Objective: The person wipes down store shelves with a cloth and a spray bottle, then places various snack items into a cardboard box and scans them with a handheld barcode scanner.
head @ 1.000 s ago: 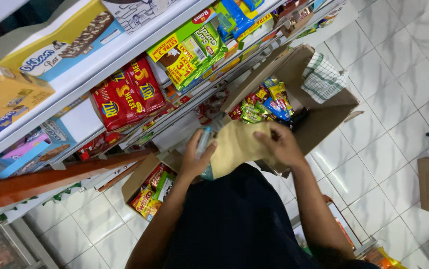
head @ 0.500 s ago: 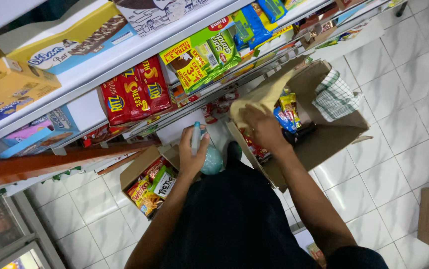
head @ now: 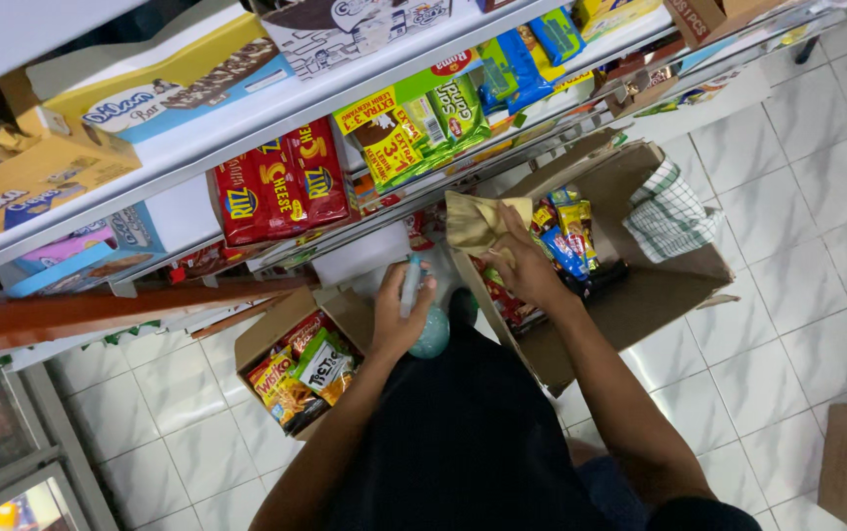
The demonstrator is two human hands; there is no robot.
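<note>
Your right hand has lifted the gold packet, pinched by its edge, toward frame centre above the open carton. Your left hand stays wrapped round the teal bottle, lower centre.

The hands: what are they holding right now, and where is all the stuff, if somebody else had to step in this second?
Left hand: closed around a small teal spray bottle, held low in front of the body.
Right hand: gripping a crumpled gold-brown cloth, raised over the large open cardboard box.
That box sits on the white tiled floor and holds colourful snack packets, with a checked white-and-green cloth draped on its rim.
A smaller cardboard box of snack packets stands on the left.
The shelves above are stocked.
Done or left: cannot tell from this view.
</note>
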